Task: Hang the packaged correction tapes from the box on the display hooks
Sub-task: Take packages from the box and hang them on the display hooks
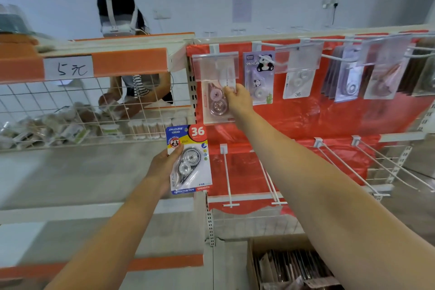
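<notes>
My right hand (239, 99) grips a clear pinkish correction tape pack (215, 103) at the leftmost top hook (214, 50), just under its clear label holder (215, 67). My left hand (162, 167) holds a blue and yellow correction tape pack (189, 160) marked 36, lower down in front of the shelf upright. The cardboard box (289, 266) with several more packs sits at the bottom right. Other packs hang along the top row: a panda pack (259, 77), a white pack (297, 85) and several more (353, 80) to the right.
Bare white hooks (227, 176) stick out from the lower row of the red back panel (317, 120). To the left is a wire basket shelf (70, 120) of goods with a price sign. Another person (131, 59) works behind it.
</notes>
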Demonstrator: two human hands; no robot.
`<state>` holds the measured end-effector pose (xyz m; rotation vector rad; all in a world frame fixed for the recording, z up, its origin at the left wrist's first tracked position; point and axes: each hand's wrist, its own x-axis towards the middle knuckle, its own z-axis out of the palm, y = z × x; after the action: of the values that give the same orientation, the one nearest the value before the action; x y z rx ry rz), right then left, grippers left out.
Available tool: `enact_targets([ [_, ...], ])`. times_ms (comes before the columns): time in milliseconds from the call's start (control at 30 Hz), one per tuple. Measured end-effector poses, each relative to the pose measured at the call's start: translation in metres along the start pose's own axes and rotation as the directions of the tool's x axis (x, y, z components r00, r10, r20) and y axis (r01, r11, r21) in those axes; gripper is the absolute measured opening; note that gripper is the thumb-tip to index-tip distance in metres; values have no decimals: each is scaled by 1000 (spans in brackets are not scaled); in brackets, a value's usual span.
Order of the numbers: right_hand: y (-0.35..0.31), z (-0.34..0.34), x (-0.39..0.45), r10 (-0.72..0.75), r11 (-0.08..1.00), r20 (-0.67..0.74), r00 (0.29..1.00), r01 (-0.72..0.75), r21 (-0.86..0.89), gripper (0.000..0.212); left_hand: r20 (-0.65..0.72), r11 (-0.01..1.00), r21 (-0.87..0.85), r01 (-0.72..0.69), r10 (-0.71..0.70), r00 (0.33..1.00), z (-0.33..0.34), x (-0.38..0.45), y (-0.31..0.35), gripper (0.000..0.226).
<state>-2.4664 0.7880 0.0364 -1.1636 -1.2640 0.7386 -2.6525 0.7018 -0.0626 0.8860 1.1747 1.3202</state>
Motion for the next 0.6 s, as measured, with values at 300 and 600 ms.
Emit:
enact_targets([
  [300,13,11,28,-10,997,-18,1000,8,-72,21,64,999,1,-33,33,997,-3,19,-7,32],
  [600,43,-3,12,57,996,58,997,-53,-70,40,43,997,47,60,-62,997,-2,34,-29,36],
])
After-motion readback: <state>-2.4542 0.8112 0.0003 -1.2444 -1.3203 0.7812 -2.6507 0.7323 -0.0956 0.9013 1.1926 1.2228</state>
